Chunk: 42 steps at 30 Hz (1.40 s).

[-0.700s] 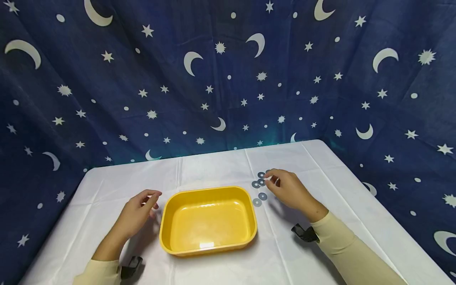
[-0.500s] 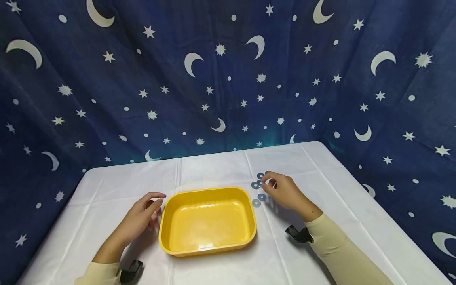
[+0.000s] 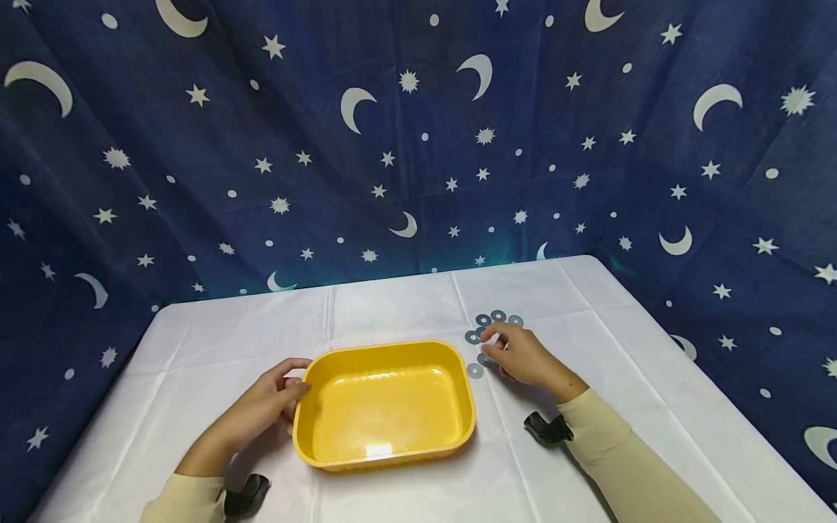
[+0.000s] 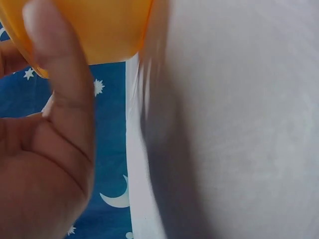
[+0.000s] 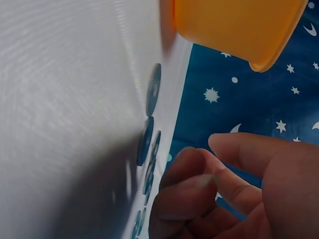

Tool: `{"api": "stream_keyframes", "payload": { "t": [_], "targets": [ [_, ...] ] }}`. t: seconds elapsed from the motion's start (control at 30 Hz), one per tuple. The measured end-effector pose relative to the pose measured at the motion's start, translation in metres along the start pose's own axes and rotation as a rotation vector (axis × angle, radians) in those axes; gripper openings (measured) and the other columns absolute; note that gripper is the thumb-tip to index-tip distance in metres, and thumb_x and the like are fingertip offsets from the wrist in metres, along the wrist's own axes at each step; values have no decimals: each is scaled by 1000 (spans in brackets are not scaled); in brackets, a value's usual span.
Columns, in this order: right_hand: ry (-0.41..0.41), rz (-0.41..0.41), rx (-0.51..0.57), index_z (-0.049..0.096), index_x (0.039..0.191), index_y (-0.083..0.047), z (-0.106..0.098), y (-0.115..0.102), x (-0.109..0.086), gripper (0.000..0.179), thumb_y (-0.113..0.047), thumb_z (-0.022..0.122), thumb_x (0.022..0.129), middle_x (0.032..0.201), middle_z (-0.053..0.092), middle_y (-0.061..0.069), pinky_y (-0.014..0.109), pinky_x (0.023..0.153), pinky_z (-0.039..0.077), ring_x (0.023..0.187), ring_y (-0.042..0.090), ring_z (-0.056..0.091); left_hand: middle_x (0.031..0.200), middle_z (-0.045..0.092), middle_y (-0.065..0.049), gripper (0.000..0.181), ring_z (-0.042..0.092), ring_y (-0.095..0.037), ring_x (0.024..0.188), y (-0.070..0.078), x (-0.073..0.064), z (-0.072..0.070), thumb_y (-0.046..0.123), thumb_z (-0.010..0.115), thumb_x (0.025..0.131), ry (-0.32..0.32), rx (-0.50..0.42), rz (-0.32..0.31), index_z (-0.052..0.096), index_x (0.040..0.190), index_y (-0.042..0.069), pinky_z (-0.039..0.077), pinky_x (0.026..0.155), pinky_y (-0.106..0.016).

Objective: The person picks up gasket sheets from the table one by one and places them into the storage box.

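washers (image 3: 493, 316): flat grey rings with centre holes, on white desk (image 3: 392, 312), right of tray (image 3: 386, 414)
tray: glossy yellow, rounded corners, bright glint inside
left hand (image 3: 264, 401): gripping tray's left rim
right hand (image 3: 521, 356): over washers, loosely curled, thumb parted, holding nothing

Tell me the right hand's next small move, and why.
Probably lower the right hand and pinch one of the washers: that hand hovers by them, nothing visible in its grasp, and the yellow tray, gripped by the left hand, has none inside.
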State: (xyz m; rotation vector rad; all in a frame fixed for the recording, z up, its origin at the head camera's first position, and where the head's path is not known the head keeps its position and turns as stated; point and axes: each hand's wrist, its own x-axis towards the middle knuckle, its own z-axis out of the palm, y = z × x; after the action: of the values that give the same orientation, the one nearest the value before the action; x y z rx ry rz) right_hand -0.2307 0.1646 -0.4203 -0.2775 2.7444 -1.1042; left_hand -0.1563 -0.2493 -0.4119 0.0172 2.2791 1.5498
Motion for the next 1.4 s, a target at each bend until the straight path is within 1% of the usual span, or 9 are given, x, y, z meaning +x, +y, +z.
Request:
{"api": "stream_keyframes", "payload": {
  "t": [0.2, 0.43, 0.63, 0.73, 0.8, 0.93, 1.03, 1.23, 1.4],
  "targets": [
    [-71, 67, 14, 58, 104, -17, 6, 8, 2, 16, -20, 58, 88, 64, 53, 8, 27, 41, 42, 43, 20, 49, 88, 56, -17, 48, 56, -18, 53, -2, -2, -4, 25, 52, 92, -82, -55, -4, 29, 133, 12, 53, 54, -33],
    [-168, 74, 55, 51, 112, -16, 4, 13, 3, 21, -20, 55, 92, 67, 55, 8, 30, 40, 46, 42, 20, 50, 88, 55, -18, 49, 57, -15, 54, -6, -4, -6, 23, 51, 93, -99, -112, 3, 25, 133, 12, 54, 55, -31],
    [-166, 58, 8, 51, 110, -18, 3, 11, 1, 20, -18, 56, 91, 66, 53, 8, 30, 40, 46, 40, 20, 51, 97, 55, -19, 48, 61, -18, 60, -6, -4, -7, 27, 50, 94, -116, -107, -2, 26, 133, 14, 55, 58, -36],
    [-157, 77, -18, 52, 108, -20, 5, 9, 0, 19, -17, 57, 90, 66, 53, 8, 29, 40, 46, 41, 21, 52, 100, 57, -15, 49, 63, -20, 68, -9, -5, -9, 32, 48, 94, -162, -117, -15, 25, 133, 13, 55, 62, -37],
    [-154, 87, -27, 53, 106, -20, 6, 9, -1, 18, -16, 58, 89, 66, 53, 8, 29, 40, 46, 41, 21, 52, 91, 58, -11, 48, 62, -19, 69, -13, -4, -11, 33, 46, 95, -206, -135, -15, 24, 132, 12, 54, 63, -35],
    [-146, 88, -23, 52, 105, -19, 8, 9, -3, 18, -13, 58, 89, 66, 53, 9, 30, 40, 47, 41, 21, 52, 71, 48, -3, 45, 53, -17, 64, -21, -3, -15, 29, 45, 96, -253, -170, 17, 22, 130, 12, 48, 59, -26],
    [-148, 79, -26, 51, 105, -19, 8, 10, -3, 18, -13, 58, 89, 65, 53, 9, 30, 40, 47, 40, 21, 52, 70, 41, -1, 42, 49, -16, 63, -26, -2, -17, 23, 46, 96, -266, -190, 53, 22, 130, 12, 43, 56, -23],
    [-157, 43, -44, 49, 104, -16, 7, 9, -4, 17, -12, 56, 89, 62, 52, 8, 29, 40, 46, 39, 20, 51, 73, 47, 0, 37, 48, -15, 63, -31, -1, -18, 16, 43, 97, -317, -239, 125, 24, 129, 11, 41, 55, -21],
    [-188, 56, -58, 48, 105, -14, 5, 8, -2, 18, -15, 57, 90, 63, 52, 8, 28, 40, 46, 39, 20, 51, 80, 56, 2, 35, 49, -12, 62, -32, -2, -18, 11, 43, 97, -344, -277, 181, 27, 128, 8, 42, 54, -20]
  ]
}}
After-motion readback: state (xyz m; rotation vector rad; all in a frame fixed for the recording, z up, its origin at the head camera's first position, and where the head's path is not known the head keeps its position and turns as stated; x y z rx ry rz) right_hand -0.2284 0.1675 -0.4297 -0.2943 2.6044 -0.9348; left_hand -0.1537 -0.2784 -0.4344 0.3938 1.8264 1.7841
